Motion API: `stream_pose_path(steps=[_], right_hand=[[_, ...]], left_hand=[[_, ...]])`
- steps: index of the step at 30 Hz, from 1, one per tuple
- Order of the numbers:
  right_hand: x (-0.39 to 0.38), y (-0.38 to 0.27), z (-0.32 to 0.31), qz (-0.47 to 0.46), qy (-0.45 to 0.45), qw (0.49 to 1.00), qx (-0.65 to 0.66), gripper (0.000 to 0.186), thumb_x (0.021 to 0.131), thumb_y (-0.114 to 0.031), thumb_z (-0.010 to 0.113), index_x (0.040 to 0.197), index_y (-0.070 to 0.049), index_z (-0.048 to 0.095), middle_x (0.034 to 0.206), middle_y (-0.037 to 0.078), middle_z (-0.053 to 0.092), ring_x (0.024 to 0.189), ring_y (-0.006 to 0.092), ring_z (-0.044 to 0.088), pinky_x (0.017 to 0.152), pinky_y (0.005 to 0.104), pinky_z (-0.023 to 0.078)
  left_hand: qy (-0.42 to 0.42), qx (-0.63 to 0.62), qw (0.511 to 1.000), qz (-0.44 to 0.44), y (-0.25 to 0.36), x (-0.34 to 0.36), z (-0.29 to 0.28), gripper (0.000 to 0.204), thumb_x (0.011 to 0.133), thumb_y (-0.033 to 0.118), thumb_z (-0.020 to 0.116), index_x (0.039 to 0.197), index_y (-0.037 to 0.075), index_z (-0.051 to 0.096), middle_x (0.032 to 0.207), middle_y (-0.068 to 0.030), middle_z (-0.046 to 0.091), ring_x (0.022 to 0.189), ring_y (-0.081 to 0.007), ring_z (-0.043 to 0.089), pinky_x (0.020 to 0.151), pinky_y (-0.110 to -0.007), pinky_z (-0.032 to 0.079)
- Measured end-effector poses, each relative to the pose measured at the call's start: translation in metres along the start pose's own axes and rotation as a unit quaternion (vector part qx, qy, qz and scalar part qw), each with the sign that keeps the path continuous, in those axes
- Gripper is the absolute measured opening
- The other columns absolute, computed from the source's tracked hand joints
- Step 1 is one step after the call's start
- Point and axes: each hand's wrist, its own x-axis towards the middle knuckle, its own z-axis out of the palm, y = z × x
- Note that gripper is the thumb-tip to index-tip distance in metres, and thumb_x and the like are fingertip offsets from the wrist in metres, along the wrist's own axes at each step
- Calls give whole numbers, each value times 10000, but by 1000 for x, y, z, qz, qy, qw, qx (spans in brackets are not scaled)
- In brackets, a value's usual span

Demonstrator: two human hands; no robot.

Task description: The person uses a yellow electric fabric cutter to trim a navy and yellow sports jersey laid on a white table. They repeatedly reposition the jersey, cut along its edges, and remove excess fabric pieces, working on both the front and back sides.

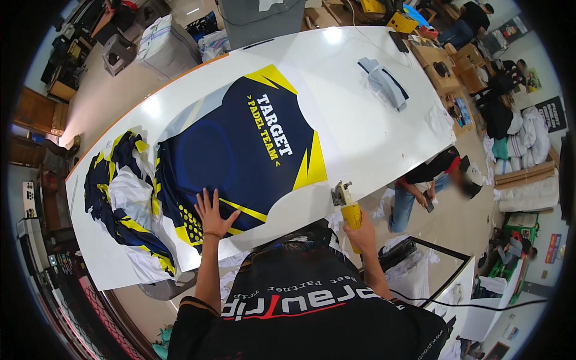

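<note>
A navy and yellow printed jersey panel (210, 153) lies flat on the white table (342, 132), with white lettering and a white margin of fabric along its edge. My left hand (213, 216) rests on its lower part, fingers spread. In my right hand (362, 234) is a yellow handheld electric fabric cutter (351, 213), gripped by its body. Its metal head is at the table's near edge, just right of the panel's lower yellow corner. Whether the blade touches cloth cannot be made out.
Crumpled navy, yellow and white fabric (129, 201) lies left of the panel. Grey-blue cloth pieces (384, 84) sit at the table's far right. A person with a phone (428, 203) crouches beyond the right edge. A black cable (468, 301) runs off to the lower right.
</note>
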Motion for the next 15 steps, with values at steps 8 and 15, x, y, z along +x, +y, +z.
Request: stream_pose_path(steps=[8,15], right_hand=[[1,-20,28,12,-7,997,-82,712,872,-378,761,1447,-86,459,1078,273,736,993,503,714,838,591,561],[23,-25,29,-26,1,997,-74,705,871,-366,774,1428,-98,435,1031,301,731,968,534,704,817,612,555]], left_hand=[[62,-34,993,89,70,46,30,1008,896,663,725,1664,110,379,1759,-234,216,1633,-457,145,1307,-627,103],[64,19,994,92,78,59,50,1023,918,700,656,1691,121,321,1770,-238,172,1643,-431,128,1321,-597,92]])
